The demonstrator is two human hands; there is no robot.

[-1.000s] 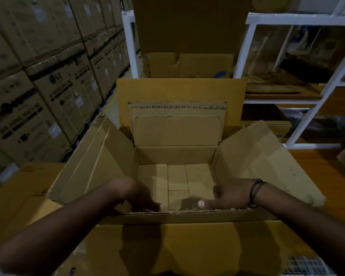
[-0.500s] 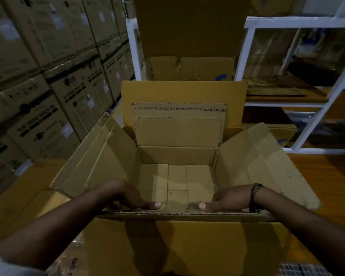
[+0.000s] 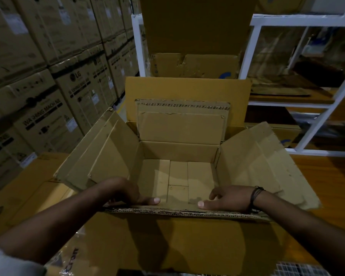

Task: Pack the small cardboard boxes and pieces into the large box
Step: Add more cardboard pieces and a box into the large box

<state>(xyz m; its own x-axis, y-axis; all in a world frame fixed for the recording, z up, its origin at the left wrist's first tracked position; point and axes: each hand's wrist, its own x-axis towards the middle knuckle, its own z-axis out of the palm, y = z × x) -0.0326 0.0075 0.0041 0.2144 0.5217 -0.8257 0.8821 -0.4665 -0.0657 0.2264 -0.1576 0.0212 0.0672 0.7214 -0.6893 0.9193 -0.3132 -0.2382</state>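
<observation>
The box (image 3: 179, 151) is sitting open on the worktop (image 3: 327, 176) with its flaps spread outward, and flat cardboard pieces (image 3: 178, 173) are lying side by side across its floor. The left hand (image 3: 126, 193) and the right hand (image 3: 231, 198) are resting on the corrugated top edge of its near wall, thumbs pointing toward each other along the inner face, while the other fingers are curling down inside, so I cannot tell whether they are pinching that edge. Printed cartons (image 3: 48, 96) are standing stacked at the left.
</observation>
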